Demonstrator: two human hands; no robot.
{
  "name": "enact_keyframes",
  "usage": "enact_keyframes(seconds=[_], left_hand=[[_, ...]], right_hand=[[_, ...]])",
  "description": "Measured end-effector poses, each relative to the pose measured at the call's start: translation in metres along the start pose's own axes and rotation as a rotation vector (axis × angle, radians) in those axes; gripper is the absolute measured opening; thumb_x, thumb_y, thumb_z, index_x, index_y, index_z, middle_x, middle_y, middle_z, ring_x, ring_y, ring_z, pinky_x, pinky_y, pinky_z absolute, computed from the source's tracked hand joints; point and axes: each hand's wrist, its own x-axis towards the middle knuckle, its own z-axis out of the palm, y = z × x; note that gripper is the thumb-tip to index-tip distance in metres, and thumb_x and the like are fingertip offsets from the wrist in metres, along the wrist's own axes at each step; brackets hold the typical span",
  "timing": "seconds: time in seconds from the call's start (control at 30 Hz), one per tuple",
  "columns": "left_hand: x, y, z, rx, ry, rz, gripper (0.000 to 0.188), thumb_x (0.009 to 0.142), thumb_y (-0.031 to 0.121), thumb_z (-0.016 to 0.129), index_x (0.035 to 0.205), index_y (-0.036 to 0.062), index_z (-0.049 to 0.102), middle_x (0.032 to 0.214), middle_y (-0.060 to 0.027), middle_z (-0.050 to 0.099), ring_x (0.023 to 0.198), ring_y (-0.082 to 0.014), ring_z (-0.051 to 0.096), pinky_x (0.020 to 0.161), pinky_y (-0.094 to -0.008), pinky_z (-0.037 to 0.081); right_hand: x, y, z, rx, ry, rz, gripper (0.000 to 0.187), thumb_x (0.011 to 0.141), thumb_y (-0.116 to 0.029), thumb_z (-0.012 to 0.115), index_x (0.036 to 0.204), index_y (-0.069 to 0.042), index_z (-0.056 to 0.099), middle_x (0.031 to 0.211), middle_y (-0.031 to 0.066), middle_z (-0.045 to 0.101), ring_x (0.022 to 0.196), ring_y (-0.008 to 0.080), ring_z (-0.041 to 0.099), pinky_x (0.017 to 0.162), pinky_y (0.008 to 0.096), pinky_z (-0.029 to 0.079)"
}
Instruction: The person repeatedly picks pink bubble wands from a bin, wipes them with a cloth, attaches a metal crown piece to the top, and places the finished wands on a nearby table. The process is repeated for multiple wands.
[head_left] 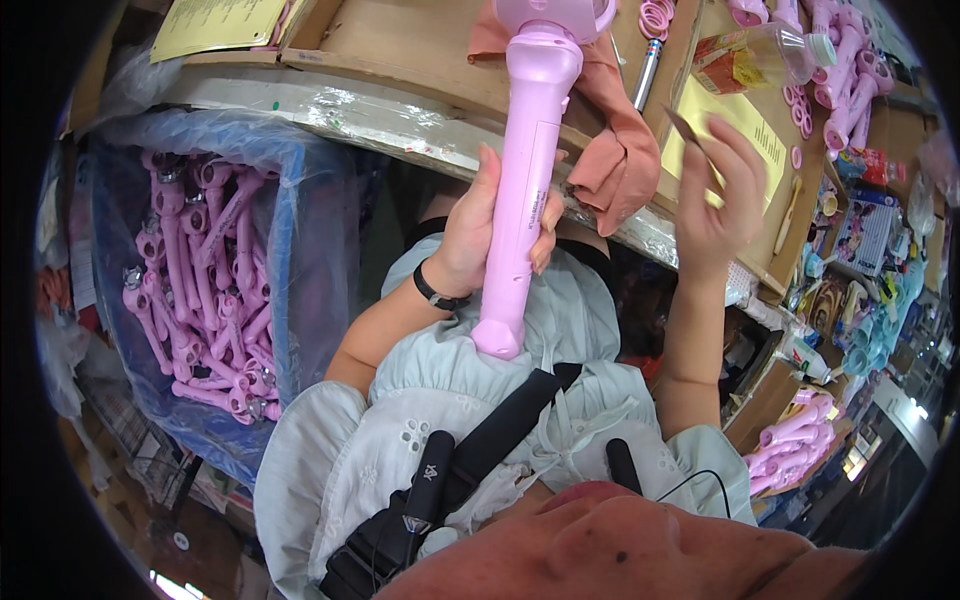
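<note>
My left hand (472,232) is closed around the shaft of a long pink plastic toy wand (521,180). The wand stands nearly upright in view, its narrow end by my lap and its wider head over the table edge. My right hand (728,200) is raised to the right of the wand, apart from it, with its fingers bent around a slim, pointed dark tool (684,128). The tool's exact kind is unclear. An orange-pink cloth (622,165) hangs over the table edge between the wand and my right hand.
At the left stands a blue bin (290,250) lined with clear plastic, filled with several pink wand parts (205,260). On the table (400,75) are a clear bottle (765,58), a yellow sheet (745,130), a metal rod (648,75) with pink rings and more pink handles (850,75).
</note>
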Motion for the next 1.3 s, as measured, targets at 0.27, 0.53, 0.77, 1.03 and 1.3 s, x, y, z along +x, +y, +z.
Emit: enact_keyframes(seconds=[0.27, 0.53, 0.77, 1.03, 1.3], left_hand=[[0.0, -0.001, 0.001, -0.05, -0.054, 0.01, 0.07, 0.09, 0.065, 0.021, 0.13, 0.009, 0.034, 0.076, -0.0073, 0.049, 0.05, -0.0152, 0.05, 0.048, -0.0294, 0.045], [-0.001, -0.004, 0.006, 0.084, 0.045, 0.046, 0.066, 0.091, 0.063, 0.022, 0.124, 0.0084, 0.039, 0.078, -0.0079, 0.051, 0.05, -0.0161, 0.052, 0.047, -0.029, 0.047], [-0.006, -0.011, 0.016, 0.29, 0.111, 0.1, 0.061, 0.093, 0.059, 0.021, 0.106, 0.0051, 0.046, 0.075, -0.0087, 0.054, 0.047, -0.0159, 0.053, 0.043, -0.0266, 0.046], [-0.026, 0.007, 0.028, 0.438, -0.069, 0.301, 0.064, 0.09, 0.061, 0.024, 0.119, 0.0044, 0.033, 0.075, -0.011, 0.051, 0.05, -0.018, 0.055, 0.046, -0.0284, 0.047], [-0.004, 0.013, 0.048, 0.721, 0.095, 0.809, 0.043, 0.095, 0.043, 0.041, 0.111, 0.0024, 0.039, 0.093, -0.0128, 0.057, 0.075, -0.0181, 0.061, 0.067, -0.0299, 0.051]], right_hand=[[-0.098, 0.034, -0.053, -0.351, -0.132, -0.204, 0.018, 0.07, -0.024, 0.077, 0.084, -0.019, 0.068, 0.11, 0.0034, 0.055, 0.107, 0.0269, 0.047, 0.089, 0.0403, 0.04], [-0.122, 0.042, -0.047, -0.584, -0.155, -0.113, 0.014, 0.08, -0.035, 0.067, 0.083, -0.021, 0.069, 0.118, 0.0041, 0.054, 0.117, 0.0277, 0.039, 0.096, 0.0419, 0.032], [-0.053, -0.021, -0.024, 0.335, -0.334, -0.199, 0.057, 0.089, -0.056, 0.041, 0.109, -0.008, 0.063, 0.121, 0.0136, 0.054, 0.115, 0.0327, 0.05, 0.093, 0.046, 0.038], [-0.01, -0.05, 0.0, 0.202, -0.047, 0.196, 0.068, 0.084, -0.043, 0.059, 0.131, 0.001, 0.038, 0.137, 0.0208, 0.036, 0.13, 0.036, 0.032, 0.103, 0.0445, 0.026], [-0.102, -0.074, 0.008, 1.171, -0.945, 0.794, 0.053, 0.071, -0.016, 0.073, 0.115, -0.001, 0.048, 0.108, 0.0089, 0.056, 0.096, 0.0166, 0.056, 0.084, 0.0292, 0.044]])
